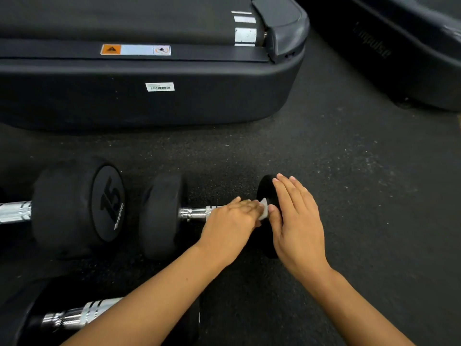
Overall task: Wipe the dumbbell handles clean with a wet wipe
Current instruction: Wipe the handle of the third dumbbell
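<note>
Dumbbell in work: the small dumbbell (162, 216) is lying on the floor (349, 171), its chrome handle (194, 213) running left to right between two black heads.
Left hand: your left hand (229, 221) is lying over the right part of the handle, fingers curled down around it and pressing the wet wipe (264, 209) against the metal; a white corner is showing past your fingertips.
Right hand: your right hand (296, 216) is resting flat on the right head (267, 193), fingers straight and close together, gripping nothing.
Obstructions: your hands are covering the right half of the handle and much of the right head.
Neighbours: a larger dumbbell marked 15 (79, 206) is sitting just beside the left head; a third dumbbell (79, 315) is lying near the bottom left, partly behind your left forearm.
Surroundings: a treadmill base (149, 101) is standing behind the dumbbells; a second machine (399, 51) is occupying the top right.
</note>
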`<control>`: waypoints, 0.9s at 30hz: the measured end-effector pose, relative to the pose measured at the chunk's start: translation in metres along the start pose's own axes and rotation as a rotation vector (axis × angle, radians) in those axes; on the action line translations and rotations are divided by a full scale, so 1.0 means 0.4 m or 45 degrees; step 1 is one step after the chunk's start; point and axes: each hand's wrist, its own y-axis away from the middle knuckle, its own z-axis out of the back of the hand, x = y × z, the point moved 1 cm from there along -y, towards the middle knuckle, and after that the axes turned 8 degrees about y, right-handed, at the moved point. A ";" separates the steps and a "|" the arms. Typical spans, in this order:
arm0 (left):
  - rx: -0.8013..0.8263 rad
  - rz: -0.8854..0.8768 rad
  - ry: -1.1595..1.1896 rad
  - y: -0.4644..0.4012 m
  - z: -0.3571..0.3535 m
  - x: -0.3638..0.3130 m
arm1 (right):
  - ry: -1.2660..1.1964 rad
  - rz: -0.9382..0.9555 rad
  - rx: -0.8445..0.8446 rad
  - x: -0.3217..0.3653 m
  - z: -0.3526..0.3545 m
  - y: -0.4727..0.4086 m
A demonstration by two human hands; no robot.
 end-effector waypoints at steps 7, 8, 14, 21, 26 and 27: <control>0.210 0.298 -0.041 -0.035 0.048 0.004 | 0.014 -0.003 0.013 0.004 0.002 -0.001; 0.171 0.305 -0.035 -0.026 0.051 0.005 | 0.007 0.002 0.017 0.003 0.003 0.000; 0.105 0.045 -0.038 0.028 -0.006 -0.002 | -0.007 0.007 0.004 0.004 0.006 0.000; 0.292 0.013 0.078 0.015 0.050 0.042 | -0.016 -0.003 0.058 0.001 0.006 0.003; 0.077 -0.064 -0.017 0.045 0.084 0.025 | -0.077 0.021 0.137 0.004 0.035 0.008; 0.033 -0.069 -0.011 0.051 0.099 0.016 | -0.081 0.078 0.107 0.013 0.049 0.013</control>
